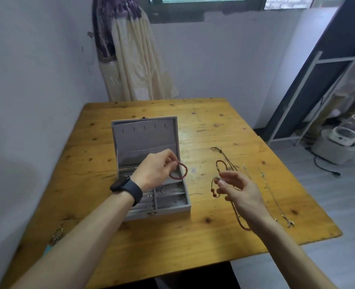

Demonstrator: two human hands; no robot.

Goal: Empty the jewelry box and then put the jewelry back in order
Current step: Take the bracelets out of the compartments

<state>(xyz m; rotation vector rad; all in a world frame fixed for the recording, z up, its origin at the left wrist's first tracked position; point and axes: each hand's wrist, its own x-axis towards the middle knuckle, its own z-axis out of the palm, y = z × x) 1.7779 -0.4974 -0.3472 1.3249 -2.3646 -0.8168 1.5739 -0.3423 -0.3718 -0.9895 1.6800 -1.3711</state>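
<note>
The table [172, 247] is bare in a wide band along its near edge and at its far right corner. The box [172, 207] sits left of centre; its raised lid [145, 138] walls off the far side. The left hand [153, 170], pinching a bracelet [179, 171], hangs over the box's right rear part. Right of the box, cords [216, 166] and chains [273, 195] cover the wood beneath the loose-fingered right hand [239, 190]; a narrow bare strip separates box and cords.

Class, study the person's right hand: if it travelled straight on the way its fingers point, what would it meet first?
Likely the brown cord necklace with orange beads, lying just ahead of the right hand; beyond it, the open grey jewelry box. Hand height is unclear.
</note>
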